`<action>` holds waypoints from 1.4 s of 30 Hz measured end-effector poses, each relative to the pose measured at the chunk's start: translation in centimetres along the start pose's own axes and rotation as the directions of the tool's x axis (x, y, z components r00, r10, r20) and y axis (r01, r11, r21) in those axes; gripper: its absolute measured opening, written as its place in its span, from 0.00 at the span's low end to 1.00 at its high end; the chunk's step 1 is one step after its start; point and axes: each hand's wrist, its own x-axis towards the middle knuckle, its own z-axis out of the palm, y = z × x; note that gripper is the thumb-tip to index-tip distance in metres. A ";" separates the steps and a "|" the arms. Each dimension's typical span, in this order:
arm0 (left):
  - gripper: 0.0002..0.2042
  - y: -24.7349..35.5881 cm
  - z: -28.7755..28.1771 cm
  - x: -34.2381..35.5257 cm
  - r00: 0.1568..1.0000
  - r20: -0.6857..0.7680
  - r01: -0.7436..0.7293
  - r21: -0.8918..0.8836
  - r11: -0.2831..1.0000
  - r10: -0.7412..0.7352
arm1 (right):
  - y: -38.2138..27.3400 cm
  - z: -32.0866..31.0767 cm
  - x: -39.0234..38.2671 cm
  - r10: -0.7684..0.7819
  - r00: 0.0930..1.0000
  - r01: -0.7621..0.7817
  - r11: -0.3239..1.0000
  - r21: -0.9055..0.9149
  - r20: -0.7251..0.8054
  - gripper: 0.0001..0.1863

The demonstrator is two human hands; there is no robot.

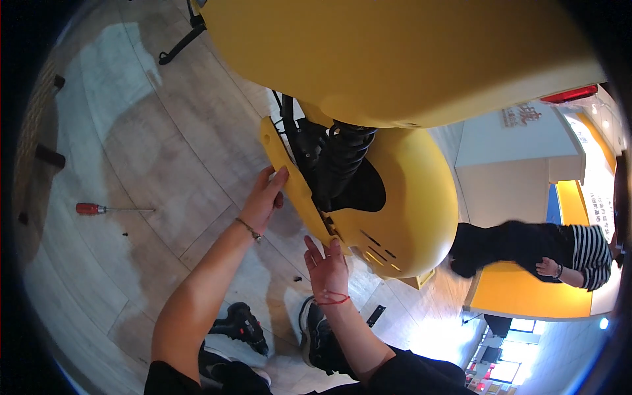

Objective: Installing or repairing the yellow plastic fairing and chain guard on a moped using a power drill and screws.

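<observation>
A long, narrow yellow cover panel (297, 192) runs along the lower side of a yellow scooter (395, 59), next to its rounded yellow rear fender (424, 197). My left hand (262, 201) grips the panel's outer edge near its middle, fingers curled beneath and thumb on top. At its lower end, my right hand (328, 271) has the thumb against the panel and the fingers by its edge, palm turned up. Behind the panel sit a black ribbed shock absorber (345, 158) and dark frame parts. Part of the panel's inner side is hidden.
A red-handled screwdriver (91, 209) lies on the wood-look floor to the left. Near my shoes is a black cordless drill (241, 329). A small black plate (376, 315) lies right of my shoe. Another person (520, 253) stands at the right by an orange-and-white counter.
</observation>
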 end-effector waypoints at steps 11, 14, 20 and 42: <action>0.36 0.9 1.0 -0.7 0.999 -0.035 -0.020 0.048 0.999 0.021 | -0.2 1.9 -1.3 -0.084 0.993 0.076 0.993 -0.091 -0.083 0.26; 0.38 0.8 0.9 -0.7 0.998 -0.059 -0.015 0.077 0.997 0.019 | -0.2 2.1 -1.5 -0.084 0.992 0.076 0.994 -0.081 -0.098 0.28; 0.39 0.5 1.0 -0.5 0.996 -0.080 -0.027 0.082 0.996 0.034 | -0.2 2.2 -1.6 -0.068 0.994 0.060 0.995 -0.084 -0.088 0.28; 0.19 -1.5 -2.2 -1.1 0.974 0.226 0.050 -0.291 0.955 0.018 | 0.3 0.9 -2.3 -0.077 0.996 0.083 0.982 -0.168 0.039 0.22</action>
